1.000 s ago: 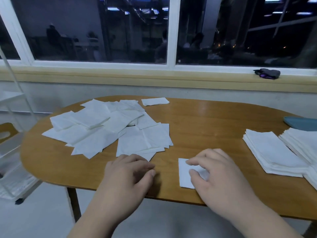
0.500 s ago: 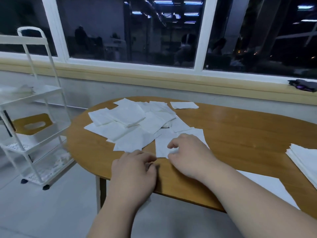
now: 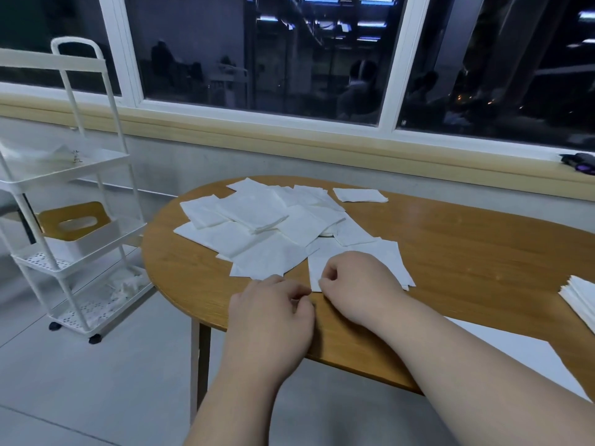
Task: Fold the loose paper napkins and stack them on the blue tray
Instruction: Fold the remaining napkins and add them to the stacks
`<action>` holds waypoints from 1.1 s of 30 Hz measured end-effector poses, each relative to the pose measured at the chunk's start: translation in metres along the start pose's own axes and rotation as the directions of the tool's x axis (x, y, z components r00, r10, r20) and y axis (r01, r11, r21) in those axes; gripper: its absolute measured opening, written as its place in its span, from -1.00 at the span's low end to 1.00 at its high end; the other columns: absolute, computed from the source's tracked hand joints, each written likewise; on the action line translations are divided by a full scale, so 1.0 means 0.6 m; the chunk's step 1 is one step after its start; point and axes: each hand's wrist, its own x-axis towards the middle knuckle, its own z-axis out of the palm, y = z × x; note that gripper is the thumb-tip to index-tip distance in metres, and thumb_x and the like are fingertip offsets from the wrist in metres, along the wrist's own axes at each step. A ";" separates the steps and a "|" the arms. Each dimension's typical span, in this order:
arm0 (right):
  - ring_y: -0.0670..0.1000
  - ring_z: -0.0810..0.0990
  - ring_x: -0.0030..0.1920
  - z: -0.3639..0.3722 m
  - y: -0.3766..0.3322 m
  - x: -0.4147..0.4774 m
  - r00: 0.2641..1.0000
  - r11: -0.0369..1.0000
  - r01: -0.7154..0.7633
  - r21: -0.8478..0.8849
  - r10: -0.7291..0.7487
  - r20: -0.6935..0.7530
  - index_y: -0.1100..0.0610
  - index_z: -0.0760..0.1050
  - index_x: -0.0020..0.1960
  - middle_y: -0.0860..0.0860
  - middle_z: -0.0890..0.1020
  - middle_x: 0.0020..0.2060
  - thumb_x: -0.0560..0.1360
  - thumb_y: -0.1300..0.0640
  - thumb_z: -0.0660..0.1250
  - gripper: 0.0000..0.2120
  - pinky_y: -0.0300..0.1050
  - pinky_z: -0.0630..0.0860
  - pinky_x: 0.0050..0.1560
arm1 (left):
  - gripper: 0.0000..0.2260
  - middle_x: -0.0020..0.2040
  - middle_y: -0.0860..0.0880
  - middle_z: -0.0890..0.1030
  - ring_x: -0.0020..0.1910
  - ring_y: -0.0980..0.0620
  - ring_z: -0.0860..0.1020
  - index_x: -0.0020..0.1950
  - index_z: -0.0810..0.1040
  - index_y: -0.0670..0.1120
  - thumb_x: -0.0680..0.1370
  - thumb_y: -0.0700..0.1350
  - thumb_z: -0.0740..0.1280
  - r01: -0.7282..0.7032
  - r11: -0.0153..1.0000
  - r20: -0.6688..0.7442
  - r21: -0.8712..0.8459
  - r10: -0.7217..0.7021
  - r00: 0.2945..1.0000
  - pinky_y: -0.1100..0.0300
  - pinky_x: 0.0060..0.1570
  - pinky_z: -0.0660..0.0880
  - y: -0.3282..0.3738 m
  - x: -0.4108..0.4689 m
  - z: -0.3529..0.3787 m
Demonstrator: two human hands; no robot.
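Right hand (image 3: pixel 357 278) pinches the nearest napkin (image 3: pixel 395 262), at near edge of the pile (image 3: pixel 257 226) on the bench (image 3: pixel 450 252); left hand (image 3: pixel 273 313) fingers (image 3: pixel 294 296) loosely curled, empty. We'd slide it clear (sheets overlap), then match corners before creasing.
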 end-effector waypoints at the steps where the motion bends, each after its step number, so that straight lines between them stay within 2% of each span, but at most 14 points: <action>1: -0.06 0.55 -0.12 -0.001 0.000 0.000 1.000 1.000 -0.004 0.005 0.004 0.001 -0.03 0.57 -0.18 -0.12 0.62 -0.19 0.53 0.05 0.25 -0.83 -0.11 0.52 -0.16 | -0.77 0.03 0.21 0.59 0.10 0.16 0.47 0.06 0.65 0.16 0.55 0.00 0.22 0.000 1.000 -0.001 -0.005 0.000 1.000 0.07 0.21 0.37 0.001 0.000 0.001; 6: -0.08 0.55 -0.11 -0.011 0.005 -0.006 0.999 0.998 0.015 0.053 -0.012 -0.048 -0.04 0.54 -0.22 -0.14 0.61 -0.18 0.53 0.07 0.23 -0.81 -0.08 0.55 -0.11 | -0.76 0.07 0.19 0.58 0.14 0.15 0.46 0.11 0.64 0.15 0.57 0.02 0.22 -0.001 1.000 -0.016 0.008 0.001 1.000 0.06 0.22 0.36 0.003 0.002 0.005; 9: -0.15 0.54 -0.08 -0.028 0.012 -0.028 0.994 0.994 0.047 0.098 -0.036 -0.104 -0.08 0.55 -0.17 -0.18 0.59 -0.14 0.55 0.04 0.25 -0.84 -0.17 0.50 -0.11 | -0.74 0.16 0.19 0.54 0.22 0.14 0.39 0.21 0.60 0.16 0.57 0.04 0.23 -0.015 1.000 -0.049 0.011 0.015 0.999 0.11 0.25 0.33 0.000 0.002 0.006; 13: -0.21 0.53 -0.10 -0.051 0.032 -0.088 0.986 0.985 0.087 0.147 -0.063 -0.157 -0.12 0.54 -0.20 -0.21 0.58 -0.17 0.54 -0.02 0.30 -0.85 -0.32 0.40 -0.18 | -0.60 0.32 0.21 0.39 0.33 0.13 0.22 0.40 0.41 0.22 0.55 0.08 0.27 -0.067 0.995 -0.026 0.068 0.069 0.997 0.18 0.28 0.19 -0.002 0.001 0.012; 16: -0.21 0.54 -0.07 -0.061 0.051 -0.146 0.985 0.963 0.098 0.253 -0.058 -0.161 -0.11 0.57 -0.23 -0.23 0.60 -0.17 0.52 0.03 0.36 -0.84 -0.34 0.43 -0.17 | -0.48 0.43 0.21 0.26 0.41 0.11 0.10 0.47 0.28 0.27 0.53 0.09 0.31 -0.116 0.988 0.044 0.098 0.112 0.993 0.13 0.36 0.11 0.001 -0.002 0.017; 18: -0.20 0.55 -0.07 -0.066 0.061 -0.181 0.988 0.933 0.088 0.349 -0.036 -0.152 -0.09 0.59 -0.26 -0.27 0.61 -0.16 0.50 0.09 0.39 -0.82 -0.36 0.44 -0.14 | -0.50 0.48 0.21 0.22 0.45 0.10 0.05 0.46 0.29 0.29 0.53 0.11 0.32 -0.139 0.984 0.077 0.111 0.131 0.988 0.08 0.40 0.08 0.003 -0.003 0.020; 20: -0.17 0.57 -0.07 -0.068 0.070 -0.207 0.984 0.913 0.071 0.402 0.000 -0.176 -0.07 0.60 -0.27 -0.26 0.62 -0.18 0.49 0.11 0.41 -0.82 -0.36 0.45 -0.14 | -0.64 0.47 0.22 0.25 0.46 0.10 0.05 0.33 0.43 0.30 0.54 0.12 0.33 -0.171 0.979 0.088 0.115 0.161 0.983 0.05 0.41 0.08 0.008 -0.005 0.019; 22: -0.16 0.57 -0.08 -0.069 0.079 -0.226 0.980 0.899 0.059 0.435 0.031 -0.197 -0.07 0.60 -0.28 -0.25 0.63 -0.20 0.47 0.12 0.42 -0.83 -0.36 0.45 -0.15 | -0.83 0.41 0.28 0.32 0.45 0.16 0.10 0.10 0.56 0.27 0.55 0.05 0.33 -0.221 0.971 0.100 0.094 0.211 0.972 0.04 0.39 0.08 0.013 -0.008 0.015; 25: -0.17 0.57 -0.13 -0.070 0.090 -0.249 0.977 0.883 0.018 0.469 0.084 -0.195 -0.09 0.59 -0.26 -0.24 0.63 -0.24 0.47 0.12 0.42 -0.84 -0.34 0.47 -0.16 | -0.88 0.13 0.37 0.52 0.28 0.35 0.31 -0.13 0.57 0.23 0.52 0.00 0.30 -0.344 0.939 0.143 0.015 0.338 0.930 0.13 0.40 0.09 0.014 -0.015 0.001; 27: -0.14 0.57 -0.18 -0.071 0.096 -0.261 0.974 0.870 -0.004 0.493 0.115 -0.195 -0.12 0.58 -0.23 -0.21 0.63 -0.26 0.46 0.13 0.43 -0.83 -0.33 0.48 -0.19 | -0.91 -0.10 0.29 0.59 0.14 0.32 0.40 -0.18 0.57 0.21 0.47 0.03 0.29 -0.376 0.925 0.146 -0.059 0.380 0.913 0.34 0.27 0.18 0.023 -0.023 -0.015; 29: -0.12 0.56 -0.20 -0.073 0.097 -0.271 0.967 0.857 0.001 0.516 0.131 -0.218 -0.15 0.57 -0.18 -0.21 0.62 -0.25 0.45 0.15 0.43 -0.81 -0.37 0.45 -0.21 | -0.91 -0.19 0.22 0.60 0.06 0.28 0.40 -0.20 0.57 0.21 0.45 0.03 0.29 -0.374 0.921 0.129 -0.106 0.386 0.914 0.47 0.06 0.23 0.035 -0.032 -0.027; 31: -0.10 0.54 -0.22 -0.077 0.097 -0.274 0.957 0.839 0.008 0.543 0.151 -0.247 -0.16 0.57 -0.15 -0.22 0.61 -0.25 0.46 0.17 0.40 -0.79 -0.37 0.43 -0.27 | -0.89 -0.19 0.24 0.61 0.01 0.25 0.45 -0.20 0.57 0.20 0.44 0.04 0.25 -0.388 0.916 0.121 -0.097 0.398 0.909 0.48 -0.01 0.25 0.043 -0.034 -0.031; 33: -0.11 0.53 -0.23 -0.077 0.100 -0.269 0.953 0.842 -0.014 0.539 0.174 -0.248 -0.19 0.57 -0.12 -0.24 0.61 -0.24 0.50 0.17 0.36 -0.77 -0.36 0.42 -0.28 | -0.86 -0.21 0.22 0.62 -0.06 0.21 0.51 -0.16 0.60 0.19 0.45 0.03 0.23 -0.369 0.926 0.145 -0.081 0.377 0.915 0.39 -0.03 0.30 0.045 -0.032 -0.027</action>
